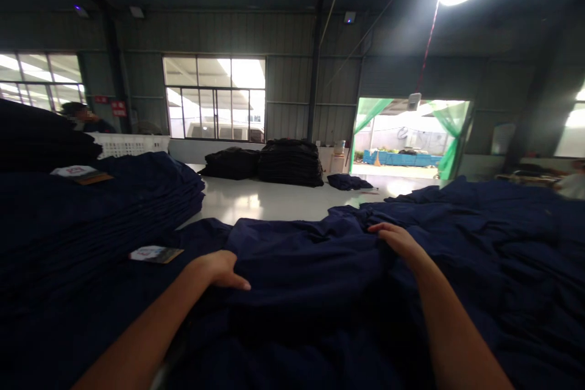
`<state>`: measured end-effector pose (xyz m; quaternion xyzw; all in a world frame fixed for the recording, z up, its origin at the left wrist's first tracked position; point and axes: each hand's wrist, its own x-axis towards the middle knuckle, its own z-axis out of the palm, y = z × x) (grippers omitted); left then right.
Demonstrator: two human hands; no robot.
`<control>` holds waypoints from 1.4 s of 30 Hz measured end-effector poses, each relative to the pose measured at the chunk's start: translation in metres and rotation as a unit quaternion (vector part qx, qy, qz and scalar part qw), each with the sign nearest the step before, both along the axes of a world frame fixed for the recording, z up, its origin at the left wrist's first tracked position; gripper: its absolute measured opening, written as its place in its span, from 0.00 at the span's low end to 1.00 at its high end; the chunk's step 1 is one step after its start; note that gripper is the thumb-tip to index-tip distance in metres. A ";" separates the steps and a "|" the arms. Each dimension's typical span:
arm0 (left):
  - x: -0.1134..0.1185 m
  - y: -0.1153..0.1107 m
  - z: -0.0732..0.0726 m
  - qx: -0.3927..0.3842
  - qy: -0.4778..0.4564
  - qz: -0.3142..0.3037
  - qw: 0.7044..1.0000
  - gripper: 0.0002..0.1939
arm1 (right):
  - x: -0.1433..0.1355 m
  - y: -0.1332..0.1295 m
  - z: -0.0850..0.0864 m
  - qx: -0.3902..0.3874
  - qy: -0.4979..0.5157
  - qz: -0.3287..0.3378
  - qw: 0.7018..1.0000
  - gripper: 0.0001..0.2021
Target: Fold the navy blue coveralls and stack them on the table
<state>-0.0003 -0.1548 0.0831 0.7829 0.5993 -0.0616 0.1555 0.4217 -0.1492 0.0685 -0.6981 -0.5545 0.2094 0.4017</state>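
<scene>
A dark navy garment [301,256] spreads across the middle of the table in front of me. At its left edge my left hand [223,269] grips the cloth, thumb on top and the other fingers hidden under or behind the fabric. My right hand [395,237] holds the garment's upper right part, its fingers closed on the cloth. Left of my left hand, a printed tag [156,254] lies on navy fabric. A second tag [80,173] rests on the stack of folded navy garments [150,195] at the left.
Loose navy garments [493,244] are heaped at the right. Black folded stacks [290,163] and a small dark bundle [350,182] stand on the white table [274,198] farther back. Behind the left stack are a white crate [132,145] and a person [85,116].
</scene>
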 end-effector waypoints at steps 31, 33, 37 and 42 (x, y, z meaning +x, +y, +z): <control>-0.037 -0.086 -0.030 0.023 -0.015 -0.072 0.997 0.09 | -0.294 0.008 -0.026 -0.056 -0.315 0.260 0.911 0.19; -0.027 -0.089 -0.019 0.063 -0.046 -0.058 0.995 0.12 | -0.280 -0.004 -0.023 -0.075 -0.353 0.245 0.900 0.17; 0.009 -0.080 -0.017 0.121 -0.049 -0.074 0.989 0.17 | -0.243 -0.030 -0.023 -0.161 -0.414 0.185 0.877 0.14; 0.047 -0.055 -0.062 0.115 -0.023 -0.016 0.993 0.33 | -0.190 -0.060 -0.041 -0.170 -0.470 0.118 0.858 0.26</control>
